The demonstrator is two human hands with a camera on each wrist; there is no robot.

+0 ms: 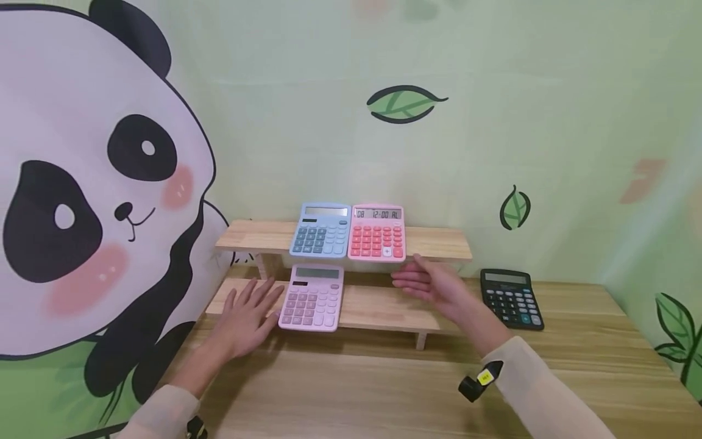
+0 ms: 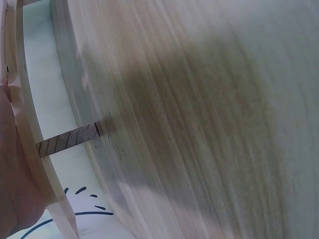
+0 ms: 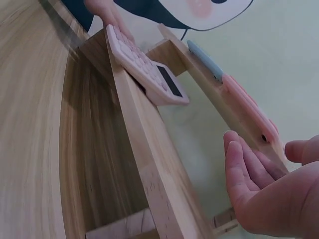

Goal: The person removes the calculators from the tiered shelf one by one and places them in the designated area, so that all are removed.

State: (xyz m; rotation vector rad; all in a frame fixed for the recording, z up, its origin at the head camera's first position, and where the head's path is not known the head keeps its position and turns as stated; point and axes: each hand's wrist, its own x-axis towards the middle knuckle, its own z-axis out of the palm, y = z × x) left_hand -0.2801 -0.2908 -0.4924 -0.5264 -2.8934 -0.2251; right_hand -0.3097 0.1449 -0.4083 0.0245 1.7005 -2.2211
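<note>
In the head view a pale pink calculator [image 1: 311,299] leans on the lower wooden shelf [image 1: 378,308]. My left hand [image 1: 247,320] lies at its left side with the fingers spread, fingertips right at the shelf and its edge. On the upper shelf [image 1: 436,239] a blue calculator [image 1: 320,230] and a coral pink calculator [image 1: 376,233] stand side by side. My right hand [image 1: 436,286] is just below and right of the coral one, palm turned inward, fingers extended and holding nothing. The right wrist view shows that hand [image 3: 274,191] in front of the shelves, thumb apart from the fingers.
A black calculator [image 1: 511,299] lies tilted at the right, beside the shelf's end and beyond my right forearm. The two-step shelf stands on a wood-grain table [image 1: 351,390]. Behind it hangs a green backdrop [image 1: 307,140] with a printed panda [image 1: 99,183].
</note>
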